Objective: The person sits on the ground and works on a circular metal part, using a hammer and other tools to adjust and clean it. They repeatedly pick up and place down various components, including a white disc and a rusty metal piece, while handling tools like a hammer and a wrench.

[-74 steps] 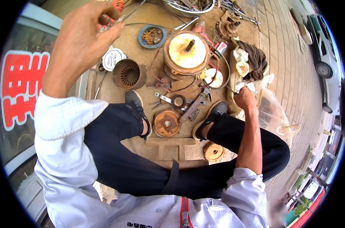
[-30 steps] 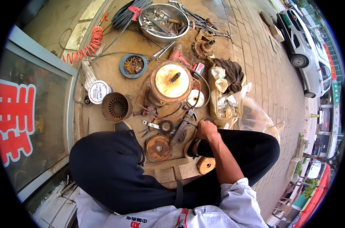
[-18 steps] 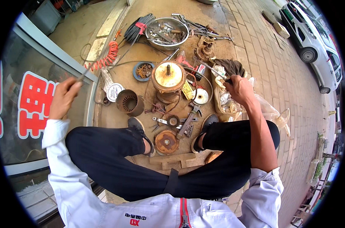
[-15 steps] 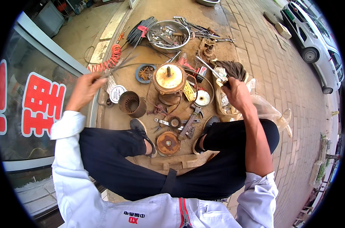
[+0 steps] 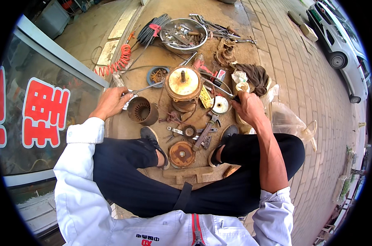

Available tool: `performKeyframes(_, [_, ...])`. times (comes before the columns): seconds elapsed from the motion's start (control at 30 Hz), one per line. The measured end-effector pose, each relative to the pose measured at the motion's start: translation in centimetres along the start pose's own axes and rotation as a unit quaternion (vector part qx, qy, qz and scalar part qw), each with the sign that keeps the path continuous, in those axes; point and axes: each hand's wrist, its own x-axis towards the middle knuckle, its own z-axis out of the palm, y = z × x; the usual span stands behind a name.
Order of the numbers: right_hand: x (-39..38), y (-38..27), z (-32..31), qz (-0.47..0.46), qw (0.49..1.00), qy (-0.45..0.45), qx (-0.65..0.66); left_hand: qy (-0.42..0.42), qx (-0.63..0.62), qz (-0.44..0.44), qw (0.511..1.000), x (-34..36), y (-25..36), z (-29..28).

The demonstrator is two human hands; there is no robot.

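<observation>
A motor [image 5: 182, 85] with a rusty round body, pale top cover and upright shaft stands in front of me. My left hand [image 5: 113, 101] is closed around the end of a slim metal rod [image 5: 147, 87], whose tip meets the motor's upper rim from the left. From the right, my right hand [image 5: 248, 107] grips a dark-handled screwdriver [image 5: 218, 87] with its shaft reaching the rim's other side. Both tool tips are hard to make out there. Just beyond my left fingers sits an open, slotted metal cylinder [image 5: 142, 111]. A white round disc [image 5: 220, 105] lies near my right hand.
Between my feet lie a hammer [image 5: 206, 132] and a rusty round plate [image 5: 182, 154]. A metal bowl of parts [image 5: 183, 49], a blue dish of screws [image 5: 152, 84] and a red drill [image 5: 198, 62] stand farther off. A glass door [image 5: 44, 110] borders the left; plastic bags [image 5: 290, 123] lie right.
Both hands have moved inward and a little down. The rod and the screwdriver, earlier held apart from the motor, now reach its upper rim from either side.
</observation>
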Motion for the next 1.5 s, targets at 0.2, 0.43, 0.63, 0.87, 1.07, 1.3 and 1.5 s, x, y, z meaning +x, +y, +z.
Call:
performKeyframes(0.2, [0.1,0.0,-0.2,0.005,1.000,-0.017,-0.010,-0.016,0.005,0.023,1.000,0.6,0.4,0.1])
performKeyframes(0.43, [0.1,-0.4,-0.1,0.001,0.999,-0.029,-0.027,-0.018,0.028,0.026,0.999,0.9,1.7,-0.1])
performKeyframes(0.63, [-0.1,-0.7,-0.1,0.003,0.999,-0.013,-0.049,-0.021,0.041,0.002,0.999,1.1,2.3,-0.3])
performKeyframes(0.87, [0.3,-1.2,-0.2,-0.029,0.993,0.024,-0.114,0.022,0.125,0.026,0.992,1.1,5.1,-0.6])
performKeyframes(1.07, [0.9,-2.3,-0.6,-0.023,0.994,-0.006,-0.104,0.002,0.123,0.004,0.992,1.8,5.2,-0.6])
performKeyframes(1.3, [1.2,0.2,1.2,-0.021,0.999,-0.008,-0.046,-0.034,0.083,-0.025,0.996,2.1,1.8,2.5])
performKeyframes(1.5, [1.9,0.9,4.1,0.044,0.996,-0.051,-0.050,-0.030,0.005,-0.064,0.997,1.6,-0.7,7.5])
